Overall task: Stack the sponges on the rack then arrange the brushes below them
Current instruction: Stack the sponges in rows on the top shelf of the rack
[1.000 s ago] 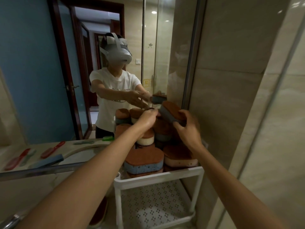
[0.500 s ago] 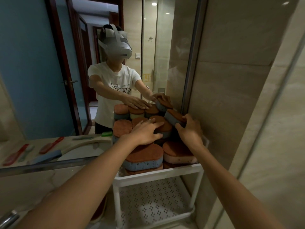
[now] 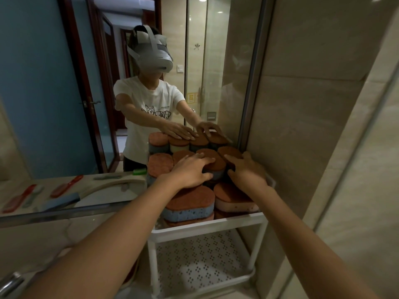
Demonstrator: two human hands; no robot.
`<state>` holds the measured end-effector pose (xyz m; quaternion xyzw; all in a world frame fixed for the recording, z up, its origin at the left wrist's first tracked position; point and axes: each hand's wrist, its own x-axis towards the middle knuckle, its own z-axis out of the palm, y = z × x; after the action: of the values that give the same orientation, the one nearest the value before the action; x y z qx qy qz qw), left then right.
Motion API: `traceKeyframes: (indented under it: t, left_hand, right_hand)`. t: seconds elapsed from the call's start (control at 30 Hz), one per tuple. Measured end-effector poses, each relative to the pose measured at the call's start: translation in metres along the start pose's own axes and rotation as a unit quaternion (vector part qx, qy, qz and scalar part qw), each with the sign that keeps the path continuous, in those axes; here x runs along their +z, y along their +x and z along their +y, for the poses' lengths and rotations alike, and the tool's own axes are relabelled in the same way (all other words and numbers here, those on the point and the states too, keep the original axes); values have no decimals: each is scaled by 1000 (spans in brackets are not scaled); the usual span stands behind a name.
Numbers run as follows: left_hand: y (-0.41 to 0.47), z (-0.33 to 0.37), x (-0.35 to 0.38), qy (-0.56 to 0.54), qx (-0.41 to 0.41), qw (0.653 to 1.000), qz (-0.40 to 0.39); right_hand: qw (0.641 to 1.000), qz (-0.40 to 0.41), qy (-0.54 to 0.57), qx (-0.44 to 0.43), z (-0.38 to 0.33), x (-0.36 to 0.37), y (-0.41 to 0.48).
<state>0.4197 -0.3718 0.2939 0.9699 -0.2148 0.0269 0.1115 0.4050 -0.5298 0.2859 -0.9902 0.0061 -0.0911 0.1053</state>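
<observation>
Now | left hand [image 3: 192, 170] fingers spread, pressing the blue-based sponge [image 3: 212, 169] | right hand [image 3: 246, 172] flat on neighbouring sponge [image 3: 230, 153] | both on top tier of white rack [image 3: 207, 228]

The top tray of the white plastic rack [image 3: 207, 226] is packed to its rim with brown-topped oval sponges [image 3: 190, 200], so I can only come in from above. The beige tiled wall [image 3: 302, 147] crowds its right side, and the mirror [image 3: 43, 83] backs it. The perforated lower shelf [image 3: 200, 262] opens frontward between white posts [image 3: 255, 244].
</observation>
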Motion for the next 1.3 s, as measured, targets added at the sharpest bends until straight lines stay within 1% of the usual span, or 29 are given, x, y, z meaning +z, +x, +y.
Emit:
traceKeyframes:
  t: [0.17, 0.23, 0.33, 0.4, 0.43, 0.5, 0.57, 0.67, 0.77, 0.83, 0.9, 1.0, 1.07, 1.17, 1.23, 1.3]
  left_hand:
    - [-2, 2, 0, 8, -4, 1000, 2]
    - [-1, 2, -1, 10, -5, 1000, -2]
    - [0, 3, -6, -4, -13, 999, -31]
    - [-2, 5, -13, -48, -22, 998, -44]
    - [-3, 6, -16, -83, -24, 996, -34]
    - [-9, 9, -21, -140, -22, 990, 15]
    - [-18, 10, -24, -167, -24, 982, 86]
    - [-39, 4, -29, -205, -61, 956, 200]
    - [-76, -11, -32, -240, -103, 922, 285]
    - [-107, -25, -27, -247, -146, 906, 310]
    - [-140, -43, -14, -252, -195, 893, 317]
    - [-189, -76, 22, -267, -275, 874, 298]
    - [-219, -99, 57, -272, -337, 860, 269]
    - [-260, -125, 113, -300, -397, 842, 207]
    - [-283, -133, 145, -299, -434, 838, 141]
    - [-298, -137, 172, -288, -463, 835, 69]
  right_hand:
    - [992, -1, -129, -6, -11, 0, 0]
    - [991, -8, -134, -17, -12, -3, 0]
    - [991, -36, -125, -16, -9, -8, -1]
    - [994, -36, -104, -16, -8, -10, -4]
    - [996, -17, -81, -22, -8, -11, -7]
    - [997, 49, -24, -48, -10, -8, -13]
    - [989, 117, 37, -86, -17, -5, -21]
    - [970, 185, 92, -129, -39, -1, -41]
    - [948, 216, 172, -159, -72, 7, -70]
    - [928, 222, 234, -186, -98, 17, -93]
    - [910, 214, 284, -215, -125, 36, -114]
    - [887, 155, 355, -251, -162, 79, -146]
    - [897, 78, 359, -247, -177, 121, -166]
    - [921, -111, 312, -207, -182, 186, -191]
    - [926, -229, 252, -164, -178, 224, -202]
    - [920, -305, 192, -151, -173, 254, -208]
